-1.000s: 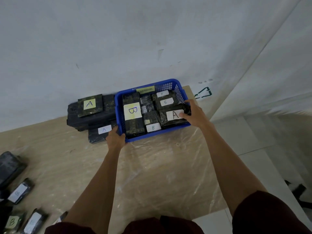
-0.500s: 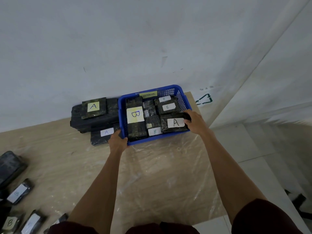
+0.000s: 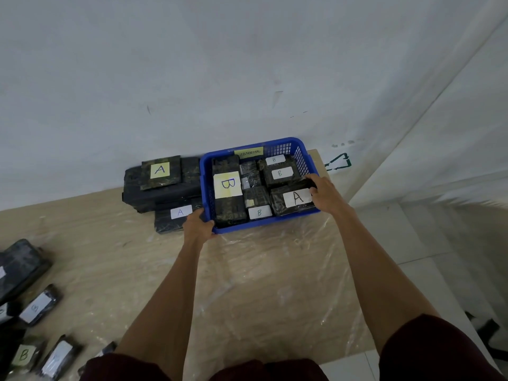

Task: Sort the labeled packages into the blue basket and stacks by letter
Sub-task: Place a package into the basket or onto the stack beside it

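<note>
The blue basket (image 3: 302, 160) stands at the table's far right against the wall, with a yellow "ABNORMAL" tag. Inside lie several dark wrapped packages, among them a long one labelled B (image 3: 228, 193) and one labelled A (image 3: 291, 200) at the near right. My left hand (image 3: 198, 223) grips the basket's near left corner. My right hand (image 3: 324, 192) grips the right end of the A package at the basket's right rim. Left of the basket sits a stack of A packages (image 3: 160, 177), with another A package (image 3: 176, 217) in front.
More wrapped packages lie at the table's near left, one labelled B (image 3: 24, 354) and others with white labels (image 3: 39, 305). Clear plastic film covers the wooden table (image 3: 261, 284). The table's right edge drops to a tiled floor (image 3: 428, 243). A white wall stands behind.
The view has tilted up a little, so basket and hands sit lower in the frame. Both hands keep their holds; the basket has not clearly moved on the table.
</note>
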### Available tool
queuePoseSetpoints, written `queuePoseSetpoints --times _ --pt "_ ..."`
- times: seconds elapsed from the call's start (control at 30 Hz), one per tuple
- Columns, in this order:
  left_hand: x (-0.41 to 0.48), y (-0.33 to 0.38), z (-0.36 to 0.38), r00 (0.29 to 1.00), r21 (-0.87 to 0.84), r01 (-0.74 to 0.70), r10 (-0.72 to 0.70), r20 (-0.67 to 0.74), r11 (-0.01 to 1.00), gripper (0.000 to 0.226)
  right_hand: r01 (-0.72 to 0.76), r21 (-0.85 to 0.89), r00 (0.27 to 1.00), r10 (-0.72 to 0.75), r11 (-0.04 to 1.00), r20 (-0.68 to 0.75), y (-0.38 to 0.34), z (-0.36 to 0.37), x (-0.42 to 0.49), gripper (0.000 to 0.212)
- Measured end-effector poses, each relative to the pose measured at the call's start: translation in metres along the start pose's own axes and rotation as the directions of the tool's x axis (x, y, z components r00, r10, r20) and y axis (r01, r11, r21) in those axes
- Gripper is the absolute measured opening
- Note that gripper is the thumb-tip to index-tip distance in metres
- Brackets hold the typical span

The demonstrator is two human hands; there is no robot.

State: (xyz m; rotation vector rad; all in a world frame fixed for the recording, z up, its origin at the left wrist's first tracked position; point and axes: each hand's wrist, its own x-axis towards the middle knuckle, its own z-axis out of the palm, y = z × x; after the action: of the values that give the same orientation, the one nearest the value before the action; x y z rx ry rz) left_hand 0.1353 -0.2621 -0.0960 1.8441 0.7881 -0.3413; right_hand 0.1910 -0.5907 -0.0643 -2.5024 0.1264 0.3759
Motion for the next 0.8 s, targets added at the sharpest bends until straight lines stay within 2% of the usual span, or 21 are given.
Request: queuePoseSetpoints --times 0.3,0.47,0.6,0.7,0.8 --pt "0.000 0.002 -0.008 0.999 0.006 0.004 -0.005 0.042 1.000 0.052 -0.063 0.014 0.996 0.064 0.998 -0.070 -0.021 0.002 -0.017 0.042" --pt "-0.004 -0.001 -0.033 0.999 -0.087 -0.010 0.014 0.051 0.996 0.036 -0.004 -0.094 0.987 -0.011 0.996 -0.161 -0.061 0.012 -0.030 0.046" --pt "-0.015 -0.009 -0.081 0.995 -0.094 -0.071 0.077 0.058 0.993 0.020 0.080 -0.117 0.976 -0.102 0.990 -0.190 -0.111 0.040 -0.048 0.043" --pt "-0.024 -0.029 -0.134 0.991 -0.044 -0.125 0.127 0.038 0.991 0.021 0.163 -0.099 0.968 -0.178 0.982 -0.175 -0.155 0.079 -0.070 0.036" --pt "-0.030 -0.067 -0.199 0.993 0.028 -0.114 0.113 0.045 0.993 0.022 0.216 -0.048 0.969 -0.221 0.975 -0.115 -0.200 0.130 -0.096 0.029"
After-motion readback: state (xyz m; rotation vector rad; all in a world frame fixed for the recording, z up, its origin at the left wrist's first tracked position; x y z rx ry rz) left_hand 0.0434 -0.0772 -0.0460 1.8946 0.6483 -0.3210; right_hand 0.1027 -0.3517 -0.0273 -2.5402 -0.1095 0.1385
